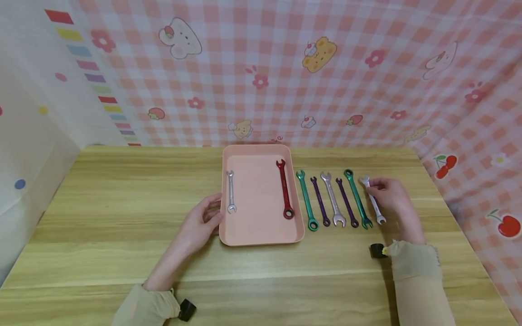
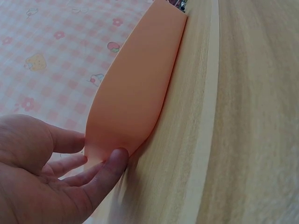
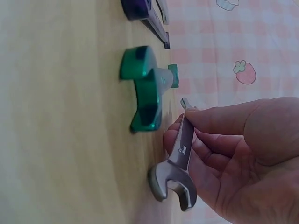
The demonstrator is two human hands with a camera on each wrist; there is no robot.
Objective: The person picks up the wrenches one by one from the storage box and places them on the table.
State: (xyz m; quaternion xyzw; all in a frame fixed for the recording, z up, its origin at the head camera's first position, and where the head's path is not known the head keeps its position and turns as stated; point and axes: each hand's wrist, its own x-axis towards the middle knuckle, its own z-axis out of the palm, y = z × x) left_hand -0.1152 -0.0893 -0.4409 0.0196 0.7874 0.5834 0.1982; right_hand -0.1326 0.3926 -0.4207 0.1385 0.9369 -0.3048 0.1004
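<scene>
A shallow pink tray stands on the table, with a small silver open-end wrench at its left and a red combination wrench at its right. My left hand rests its fingertips and thumb against the tray's left wall; the left wrist view shows them spread around the tray's corner. At the right end of a row of wrenches, my right hand pinches a silver open-end wrench near its far end, thumb on the near side. The wrench's lower jaw end is close over the table.
Between tray and right hand lie a green wrench, a purple wrench, a larger silver wrench, another purple wrench and another green wrench. A checked cloth hangs behind the wooden table.
</scene>
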